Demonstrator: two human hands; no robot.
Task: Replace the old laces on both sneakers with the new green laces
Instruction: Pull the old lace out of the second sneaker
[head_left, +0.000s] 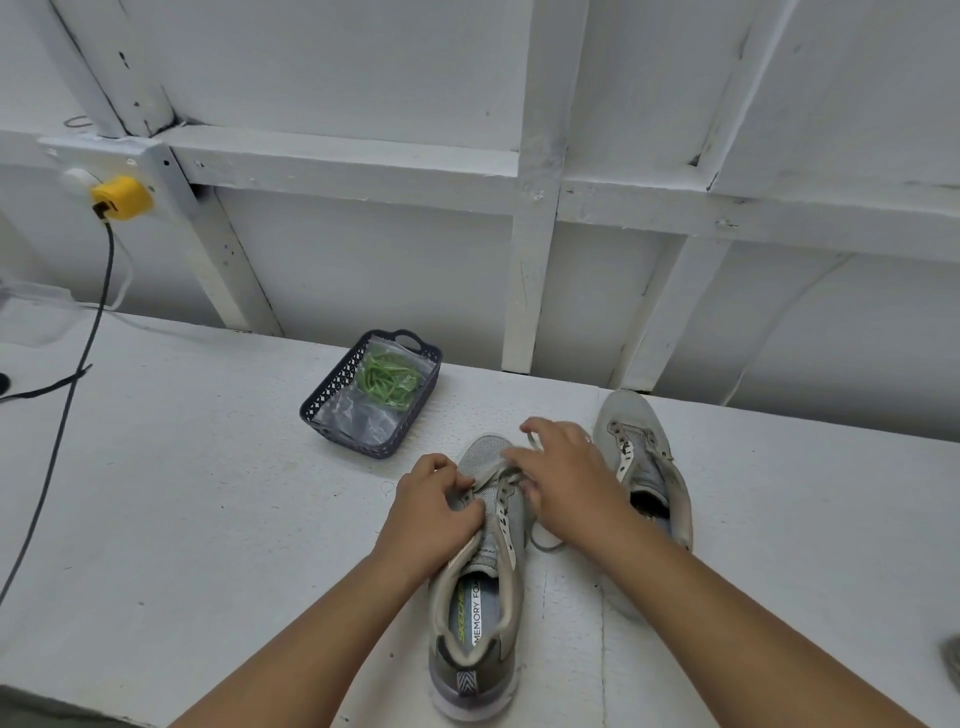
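Note:
Two grey sneakers stand on the white table. The near sneaker (480, 597) lies in front of me with its toe pointing away. My left hand (431, 512) grips its left eyelet edge. My right hand (566, 480) pinches the old grey lace (493, 470) over the toe end of the eyelets. A loop of that lace (545, 540) trails on the table to the right. The second sneaker (644, 467) stands further right, partly behind my right forearm, and shows no lace. The green laces (387, 379) lie in a clear bag inside a dark basket (332, 389).
The basket stands behind the shoes near the white panelled wall. A yellow plug (122, 197) sits in a wall socket at the left, and its dark cable (67, 395) hangs down across the table's left side. A dark object (953, 660) shows at the right edge.

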